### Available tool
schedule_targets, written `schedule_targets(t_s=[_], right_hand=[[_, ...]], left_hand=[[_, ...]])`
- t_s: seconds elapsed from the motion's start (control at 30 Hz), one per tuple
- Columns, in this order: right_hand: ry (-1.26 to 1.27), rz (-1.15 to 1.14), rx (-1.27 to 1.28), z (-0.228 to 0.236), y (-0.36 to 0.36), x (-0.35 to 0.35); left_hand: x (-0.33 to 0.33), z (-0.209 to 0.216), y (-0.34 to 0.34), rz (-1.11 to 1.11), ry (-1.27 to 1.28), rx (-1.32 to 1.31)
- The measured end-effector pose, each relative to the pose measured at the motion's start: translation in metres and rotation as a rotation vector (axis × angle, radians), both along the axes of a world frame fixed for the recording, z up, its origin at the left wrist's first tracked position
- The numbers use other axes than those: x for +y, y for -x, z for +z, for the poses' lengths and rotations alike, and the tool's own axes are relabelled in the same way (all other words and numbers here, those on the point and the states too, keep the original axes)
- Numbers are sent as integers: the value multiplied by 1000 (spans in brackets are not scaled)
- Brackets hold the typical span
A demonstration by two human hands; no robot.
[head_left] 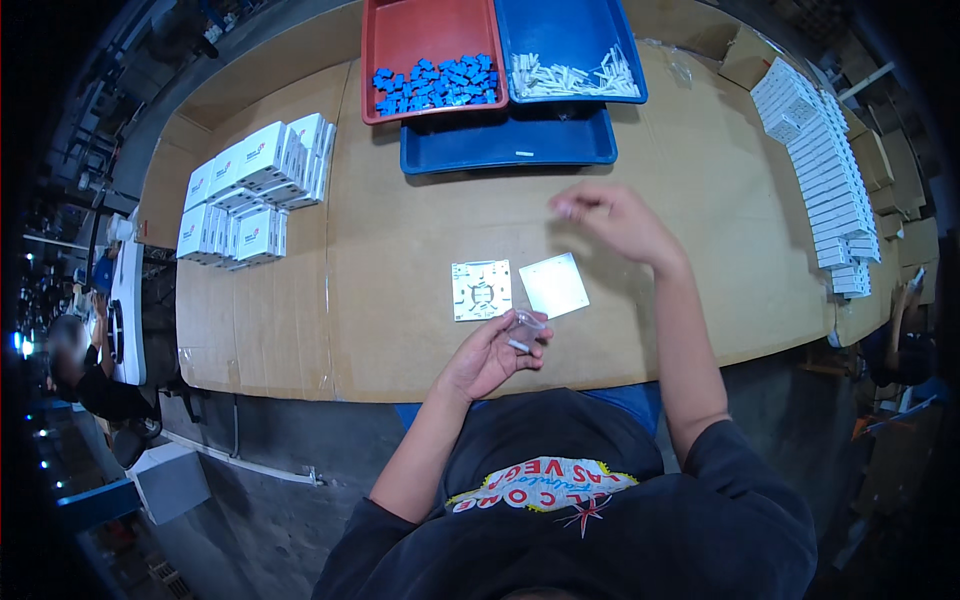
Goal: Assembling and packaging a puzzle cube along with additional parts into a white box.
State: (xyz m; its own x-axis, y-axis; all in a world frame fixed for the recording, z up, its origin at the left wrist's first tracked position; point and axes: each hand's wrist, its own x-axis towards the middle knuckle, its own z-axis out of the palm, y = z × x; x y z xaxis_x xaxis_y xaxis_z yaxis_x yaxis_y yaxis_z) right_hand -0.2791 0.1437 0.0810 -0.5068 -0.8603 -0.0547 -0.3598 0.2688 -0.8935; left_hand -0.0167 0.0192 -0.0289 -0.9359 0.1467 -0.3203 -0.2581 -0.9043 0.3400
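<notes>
My left hand [490, 360] is closed on a small clear plastic bag [527, 326], with a short white piece [519, 346] visible in it. Just beyond that hand, a square white plate with cut-outs and a round centre [482, 290] lies flat on the table. Beside it on the right rests a plain white square plate [554, 284], turned at an angle. My right hand [612, 218] hovers over the table past the plain plate, slightly blurred. Its thumb and fingers are drawn together at the tips, pointing left; anything between them is too small to make out.
At the far side, a red tray [430, 25] holds blue plastic parts [437, 84] and a blue tray [568, 22] holds white pieces [570, 78]. Before them sits another blue tray [510, 150]. White boxes stand stacked at left [255, 165] and right [815, 170]. People work at both sides.
</notes>
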Motion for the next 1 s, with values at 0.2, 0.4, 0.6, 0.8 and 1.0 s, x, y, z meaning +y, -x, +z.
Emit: schedule_targets(t_s=[0.2,0.4,0.6,0.8,1.0], right_hand=[[13,-400,500,12,132,-42],[-358,-376,841,-9,211,-85],[-542,-301,862,-12,224,-107],[-313,-280,836,-12,253,-92],[325,-377,141,4,198,-61]], left_hand=[[-4,-26,-8,-73,-117,171],[-1,-6,-2,-50,-52,159],[-2,-6,-5,-20,-12,112],[-3,-17,0,-46,-98,143],[-4,-18,-4,-32,-204,118]])
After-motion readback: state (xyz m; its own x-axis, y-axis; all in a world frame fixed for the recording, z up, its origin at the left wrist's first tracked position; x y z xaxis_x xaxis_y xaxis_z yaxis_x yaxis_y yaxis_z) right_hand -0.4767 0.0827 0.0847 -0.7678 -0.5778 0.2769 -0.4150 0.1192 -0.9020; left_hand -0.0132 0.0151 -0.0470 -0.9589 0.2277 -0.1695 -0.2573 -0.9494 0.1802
